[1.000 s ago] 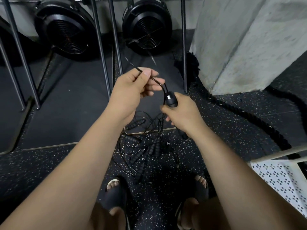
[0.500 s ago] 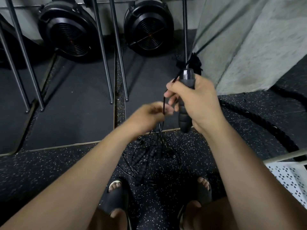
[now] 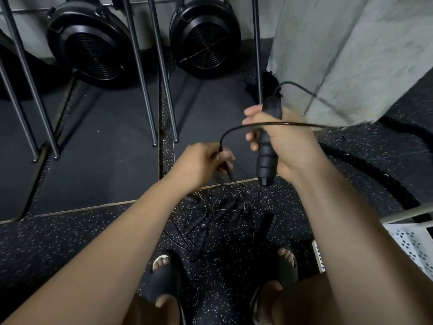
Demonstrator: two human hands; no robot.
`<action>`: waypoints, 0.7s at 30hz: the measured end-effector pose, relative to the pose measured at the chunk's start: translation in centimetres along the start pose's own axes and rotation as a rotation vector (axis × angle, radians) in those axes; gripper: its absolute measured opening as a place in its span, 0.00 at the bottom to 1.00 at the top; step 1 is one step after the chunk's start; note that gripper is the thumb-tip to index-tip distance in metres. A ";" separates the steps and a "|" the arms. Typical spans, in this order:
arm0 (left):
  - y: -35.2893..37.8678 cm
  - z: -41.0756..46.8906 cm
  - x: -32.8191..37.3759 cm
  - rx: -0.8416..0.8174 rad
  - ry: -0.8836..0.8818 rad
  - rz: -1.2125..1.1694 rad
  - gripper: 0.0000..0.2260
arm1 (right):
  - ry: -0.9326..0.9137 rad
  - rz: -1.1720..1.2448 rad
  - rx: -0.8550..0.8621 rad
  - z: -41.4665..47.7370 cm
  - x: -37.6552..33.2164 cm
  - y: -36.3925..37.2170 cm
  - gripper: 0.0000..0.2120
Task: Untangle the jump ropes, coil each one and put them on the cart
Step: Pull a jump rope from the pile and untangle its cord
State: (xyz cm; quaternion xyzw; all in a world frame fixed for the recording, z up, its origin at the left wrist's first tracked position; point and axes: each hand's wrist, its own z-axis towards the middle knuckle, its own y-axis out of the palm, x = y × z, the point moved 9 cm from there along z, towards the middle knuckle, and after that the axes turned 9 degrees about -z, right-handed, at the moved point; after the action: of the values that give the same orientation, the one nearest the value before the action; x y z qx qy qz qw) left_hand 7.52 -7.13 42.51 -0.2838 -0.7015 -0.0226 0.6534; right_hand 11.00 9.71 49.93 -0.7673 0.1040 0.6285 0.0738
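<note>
Black, broad-strapped, open-toed slide sandals (image 3: pixel 164 281) on both feet.

My right hand (image 3: pixel 288 141) grips one black handle (image 3: pixel 267 158) upright; my left hand (image 3: pixel 199 165) pinches its cord (image 3: pixel 257 125) above the floor tangle (image 3: pixel 210 216).

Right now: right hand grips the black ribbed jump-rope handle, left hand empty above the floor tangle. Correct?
Not quite. The head view shows the left hand pinching the thin black rope cord, not empty. The right hand does grip the black ribbed jump-rope handle, above the floor tangle.
</note>
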 end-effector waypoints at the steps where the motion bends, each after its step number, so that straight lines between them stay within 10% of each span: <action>1: -0.7 -0.1 1.0 0.030 0.045 -0.007 0.08 | 0.027 -0.088 -0.011 0.1 0.8 0.2 0.08; 8: -4.0 -1.7 4.7 0.149 0.140 -0.353 0.10 | 0.061 -0.457 -0.183 -0.3 3.9 3.1 0.09; 21: -5.2 -1.4 1.5 0.255 -0.089 -0.671 0.18 | -0.072 -0.201 -0.192 -1.3 -0.1 3.9 0.08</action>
State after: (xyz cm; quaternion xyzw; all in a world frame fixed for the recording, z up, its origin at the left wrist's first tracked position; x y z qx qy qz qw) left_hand 6.62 -11.49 45.83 0.0454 -0.7806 -0.1358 0.6085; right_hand 11.25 5.63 50.36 -0.7544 -0.0367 0.6520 0.0660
